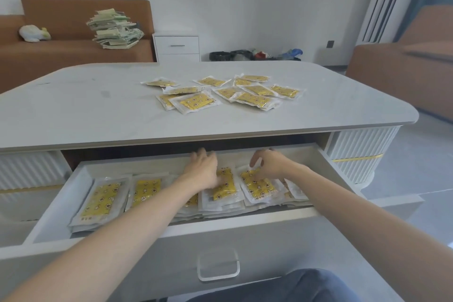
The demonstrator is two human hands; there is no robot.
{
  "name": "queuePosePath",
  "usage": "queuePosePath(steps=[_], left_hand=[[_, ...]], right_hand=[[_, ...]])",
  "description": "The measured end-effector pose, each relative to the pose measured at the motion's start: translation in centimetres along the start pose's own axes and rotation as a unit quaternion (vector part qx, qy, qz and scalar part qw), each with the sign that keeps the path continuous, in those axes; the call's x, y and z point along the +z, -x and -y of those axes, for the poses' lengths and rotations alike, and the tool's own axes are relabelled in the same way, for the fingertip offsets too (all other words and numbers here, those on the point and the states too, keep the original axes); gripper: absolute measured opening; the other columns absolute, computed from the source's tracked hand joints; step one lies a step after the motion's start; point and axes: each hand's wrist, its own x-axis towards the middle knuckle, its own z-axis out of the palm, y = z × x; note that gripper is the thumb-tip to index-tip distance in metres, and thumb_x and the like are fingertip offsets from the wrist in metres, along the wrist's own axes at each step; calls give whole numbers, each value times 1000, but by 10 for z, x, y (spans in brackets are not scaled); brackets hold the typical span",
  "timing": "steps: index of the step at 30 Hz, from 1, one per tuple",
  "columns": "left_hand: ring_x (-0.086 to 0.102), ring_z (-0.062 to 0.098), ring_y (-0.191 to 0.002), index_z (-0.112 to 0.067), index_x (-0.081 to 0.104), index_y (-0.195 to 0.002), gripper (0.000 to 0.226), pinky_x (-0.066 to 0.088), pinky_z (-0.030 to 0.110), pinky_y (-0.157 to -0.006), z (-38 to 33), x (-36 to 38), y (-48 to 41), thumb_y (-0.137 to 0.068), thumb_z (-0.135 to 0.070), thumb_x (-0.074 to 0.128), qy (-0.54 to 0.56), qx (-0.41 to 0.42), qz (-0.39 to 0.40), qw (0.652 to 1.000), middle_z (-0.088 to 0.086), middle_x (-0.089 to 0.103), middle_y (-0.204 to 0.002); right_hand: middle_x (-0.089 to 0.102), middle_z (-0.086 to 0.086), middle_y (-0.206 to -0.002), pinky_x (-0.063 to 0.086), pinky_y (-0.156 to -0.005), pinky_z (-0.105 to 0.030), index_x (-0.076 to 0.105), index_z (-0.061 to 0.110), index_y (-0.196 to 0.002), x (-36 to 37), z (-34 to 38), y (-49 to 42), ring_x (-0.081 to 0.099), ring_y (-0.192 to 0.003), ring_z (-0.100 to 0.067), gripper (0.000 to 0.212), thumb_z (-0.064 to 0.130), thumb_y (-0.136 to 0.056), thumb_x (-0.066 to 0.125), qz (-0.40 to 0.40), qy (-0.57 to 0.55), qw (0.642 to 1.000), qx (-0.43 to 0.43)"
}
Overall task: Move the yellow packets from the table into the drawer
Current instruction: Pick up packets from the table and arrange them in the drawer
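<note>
- The loose yellow packets (196, 103) lie beyond the back of the drawer (171, 252), up on the table (98, 105), scattered, some overlapping.
- Their long axes point every which way, whereas the packets already in the drawer (101, 200) run front to back in rows.
- Both hands are inside the drawer, towards its back and right of its middle.
- The left hand (203, 167) lies palm-down with its fingers stretched out over the middle stack (225, 185), seemingly pressing it flat.
- The right hand (269, 164) curls its fingertips onto the far end of a star-printed packet (257, 185) and appears to pinch it. Blur hides the exact grip.
- I judge the left hand nearer the heap above the drawer's middle, and the right hand nearer the heap above its right end.
- The table's edge overhangs the back of the drawer, so the hands probably need to draw towards its front before rising.
- Well beyond the drawer, to its left, a stack of green packets (115, 29) sits on a sofa (61, 51), clear of the reach.
</note>
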Motion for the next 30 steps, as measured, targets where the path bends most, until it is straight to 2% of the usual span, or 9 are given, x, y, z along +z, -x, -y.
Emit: queuePosePath(steps=[2,4,5,7,12,19,25,27,30], left_hand=[[12,33,-143,-27,27,-146,73,18,49,-116,0,1,0,-85,-46,62,44,77,87,992,8,18,-154],[-2,30,-146,-37,17,-149,82,11,51,-118,1,3,4,-82,-55,61,4,136,154,979,0,3,-159],[-7,28,-146,-39,13,-149,85,9,50,-118,1,5,6,-81,-58,60,-25,146,172,974,-3,-3,-160],[-12,26,-146,-41,8,-150,86,8,50,-119,3,7,8,-82,-57,60,-63,143,187,970,-6,-8,-160],[-8,26,-147,-41,4,-150,85,7,47,-120,6,5,10,-85,-56,56,-84,139,201,966,-4,-11,-159],[2,23,-148,-41,-1,-149,85,18,41,-119,35,0,16,-87,-50,57,-86,96,236,963,-5,-13,-159],[7,24,-147,-36,-3,-150,84,16,42,-119,41,-10,30,-91,-42,56,-167,48,264,949,-4,-7,-160],[11,25,-147,-35,-1,-151,85,21,43,-118,40,-10,32,-90,-41,58,-190,38,262,946,-2,0,-160],[9,25,-147,-27,4,-152,90,21,44,-117,31,-10,32,-85,-49,60,-216,33,239,946,1,0,-160]], right_hand=[[52,-5,-121,47,-73,-23,55,21,-125,0,4,6,54,-93,-20,46,21,-82,71,51,-18,998,-34],[47,-3,-129,47,-88,-27,49,27,-134,2,6,9,52,-110,-23,59,27,-80,73,95,33,994,-47],[44,-2,-135,43,-98,-33,45,30,-137,4,6,10,45,-121,-25,65,31,-79,74,104,71,991,-47],[38,-1,-141,35,-107,-42,39,35,-141,7,5,9,33,-132,-27,73,39,-77,74,106,118,986,-42],[36,-4,-143,33,-108,-43,32,33,-146,10,7,7,29,-134,-28,77,43,-79,70,114,177,977,-43],[43,-5,-141,39,-101,-33,33,22,-148,7,9,11,41,-129,-26,63,34,-91,59,104,218,970,-29],[55,-6,-125,42,-82,-30,50,13,-132,12,10,11,52,-110,-25,55,47,-89,55,88,212,973,-14],[50,-6,-136,43,-93,-34,41,19,-140,12,11,14,48,-121,-26,62,47,-87,59,88,194,977,-16],[38,-3,-149,34,-108,-40,18,36,-150,7,13,25,36,-136,-27,73,40,-90,59,115,160,980,-32]])
